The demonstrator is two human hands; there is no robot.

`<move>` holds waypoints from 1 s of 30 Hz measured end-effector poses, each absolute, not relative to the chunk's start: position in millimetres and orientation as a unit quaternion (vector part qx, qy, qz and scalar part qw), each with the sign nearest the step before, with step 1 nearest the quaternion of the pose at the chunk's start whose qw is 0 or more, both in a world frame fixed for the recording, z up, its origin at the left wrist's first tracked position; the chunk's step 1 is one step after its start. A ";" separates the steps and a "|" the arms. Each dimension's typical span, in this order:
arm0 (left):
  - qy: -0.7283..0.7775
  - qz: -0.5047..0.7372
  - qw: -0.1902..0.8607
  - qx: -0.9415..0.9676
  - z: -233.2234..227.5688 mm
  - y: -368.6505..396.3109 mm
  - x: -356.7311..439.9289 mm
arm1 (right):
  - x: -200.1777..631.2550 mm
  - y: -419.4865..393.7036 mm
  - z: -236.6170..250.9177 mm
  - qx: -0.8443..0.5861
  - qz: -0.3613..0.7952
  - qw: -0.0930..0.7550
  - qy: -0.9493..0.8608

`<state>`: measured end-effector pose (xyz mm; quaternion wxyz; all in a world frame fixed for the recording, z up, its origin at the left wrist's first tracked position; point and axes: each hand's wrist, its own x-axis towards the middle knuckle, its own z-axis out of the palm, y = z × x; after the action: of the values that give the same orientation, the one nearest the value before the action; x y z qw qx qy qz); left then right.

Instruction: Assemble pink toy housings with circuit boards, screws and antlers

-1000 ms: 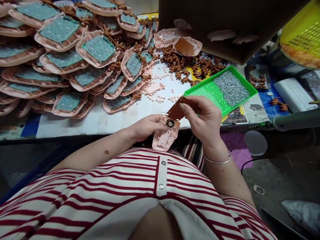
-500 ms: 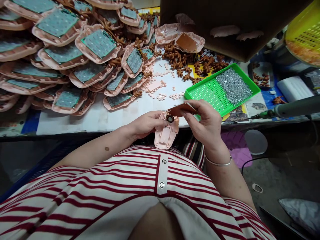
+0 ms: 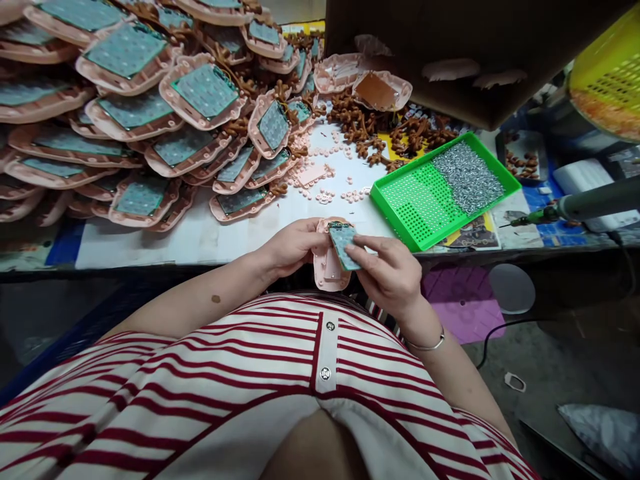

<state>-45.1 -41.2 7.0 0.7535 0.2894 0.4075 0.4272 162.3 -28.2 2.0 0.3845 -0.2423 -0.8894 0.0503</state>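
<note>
Spanning the far side of the bench [image 3: 200,233], a heap of pink housings [image 3: 150,133] with teal boards facing up fills the left, well apart from the work in hand. A green tray [image 3: 400,200] sits to the right, its far half covered in what appear to be small screws [image 3: 467,177], though they are too fine to confirm. Brown parts [image 3: 370,137] and loose pink buttons [image 3: 340,195] lie scattered between heap and tray. A powered driver [image 3: 585,203] projects in from the right edge, untouched.

At the bench's near edge, above the lap, the left hand [image 3: 290,247] grips a pink housing [image 3: 327,267] from its left side. The right hand [image 3: 390,273] pinches a small teal circuit board [image 3: 344,245] by its right edge, thumb and fingers closed on it, laying it face up into the housing's upper half.

The housing's long axis runs roughly toward and away from the person, narrow end nearest the body; the board lies slightly skewed to that axis.

Judgement: seating this well calls for squaring the board to the housing before pressing, keeping fingertips on the edges, and holding the housing level so the board drops flat.
</note>
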 end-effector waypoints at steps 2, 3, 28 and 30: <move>0.405 0.433 0.752 0.288 7.5 -41.1 -45.0 | 161.6 -31.9 -3.5 -0.222 0.006 0.368 -0.903; 0.403 0.437 0.751 0.288 7.5 -41.2 -45.0 | 160.9 -33.2 -5.5 -0.218 -0.008 0.361 -0.907; 0.370 0.433 0.773 0.280 5.1 -41.1 -62.1 | 152.6 -40.3 -16.3 -0.204 0.000 0.363 -0.909; 0.362 0.428 0.783 0.271 5.2 -40.9 -64.1 | 151.5 -39.6 -16.2 -0.204 0.003 0.357 -0.912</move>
<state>-64.1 -40.9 5.2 0.7825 0.2714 0.3621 0.4277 151.5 -39.6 -16.2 0.3569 -0.2037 -0.9116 0.0033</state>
